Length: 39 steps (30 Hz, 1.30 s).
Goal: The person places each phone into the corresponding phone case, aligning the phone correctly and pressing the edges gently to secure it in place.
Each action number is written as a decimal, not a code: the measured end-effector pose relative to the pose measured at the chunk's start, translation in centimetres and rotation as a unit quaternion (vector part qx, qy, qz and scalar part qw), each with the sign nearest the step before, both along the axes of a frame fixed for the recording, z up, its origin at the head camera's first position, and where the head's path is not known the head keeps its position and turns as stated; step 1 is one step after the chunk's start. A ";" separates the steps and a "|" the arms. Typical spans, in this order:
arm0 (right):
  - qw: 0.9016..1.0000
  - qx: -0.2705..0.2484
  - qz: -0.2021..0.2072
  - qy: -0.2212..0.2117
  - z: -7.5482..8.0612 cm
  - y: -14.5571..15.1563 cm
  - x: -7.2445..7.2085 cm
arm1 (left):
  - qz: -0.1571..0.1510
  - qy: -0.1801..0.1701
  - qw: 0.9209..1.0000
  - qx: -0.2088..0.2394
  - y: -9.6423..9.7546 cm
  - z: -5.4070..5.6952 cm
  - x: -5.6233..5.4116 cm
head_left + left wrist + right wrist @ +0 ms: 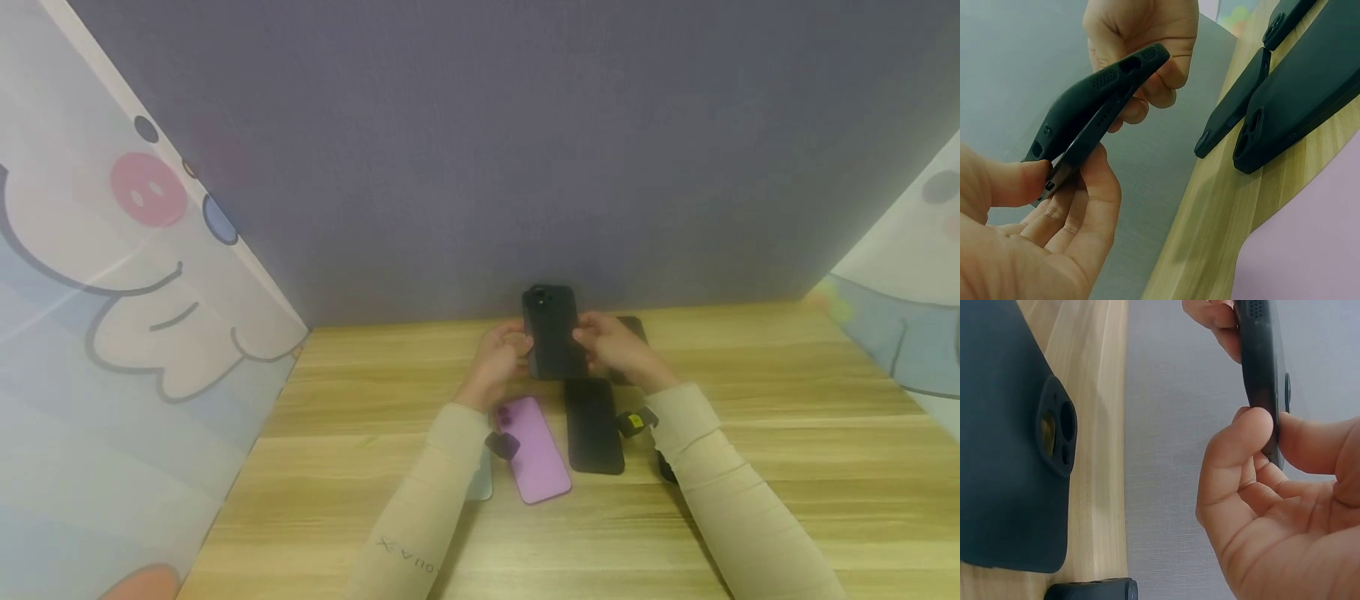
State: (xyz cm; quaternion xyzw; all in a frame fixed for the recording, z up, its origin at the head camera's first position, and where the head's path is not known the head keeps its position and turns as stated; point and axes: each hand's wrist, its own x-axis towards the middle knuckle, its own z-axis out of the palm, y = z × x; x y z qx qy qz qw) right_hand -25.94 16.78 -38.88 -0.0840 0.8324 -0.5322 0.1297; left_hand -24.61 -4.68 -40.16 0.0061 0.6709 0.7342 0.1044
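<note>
Both hands hold a black phone case (553, 337) upright at the table's back edge, its camera corner at top left. In the left wrist view the soft case (1066, 106) bows away from a flat dark phone (1088, 140), leaving a wedge-shaped gap between them. My left hand (495, 358) pinches one side, thumb on the case and fingers against the phone. On the opposite side my right hand (618, 346) grips the edge between thumb and curled fingers. Just below lies another black phone case (595, 427), and beside it a purple phone (534, 454) lies camera side up.
A dark phone-shaped thing (633, 327) lies partly hidden behind the right hand. Under the left forearm shows a pale blue slab (482, 482), and a black object (666, 469) peeks out beside the right forearm. A grey wall (480, 167) rises behind the wooden table (360, 467).
</note>
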 end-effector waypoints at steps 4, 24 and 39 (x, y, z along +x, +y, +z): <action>1.000 -0.010 0.000 -0.012 -0.1 0.0 -0.1 | 0.000 0.001 1.000 0.001 0.1 -0.1 -0.1; 1.000 -0.020 0.009 -0.022 0.0 -0.1 0.0 | -0.005 0.004 1.000 0.002 0.2 0.1 0.0; 1.000 -0.002 0.015 -0.004 0.0 0.1 0.3 | -0.007 0.001 1.000 0.004 0.4 -0.1 -0.1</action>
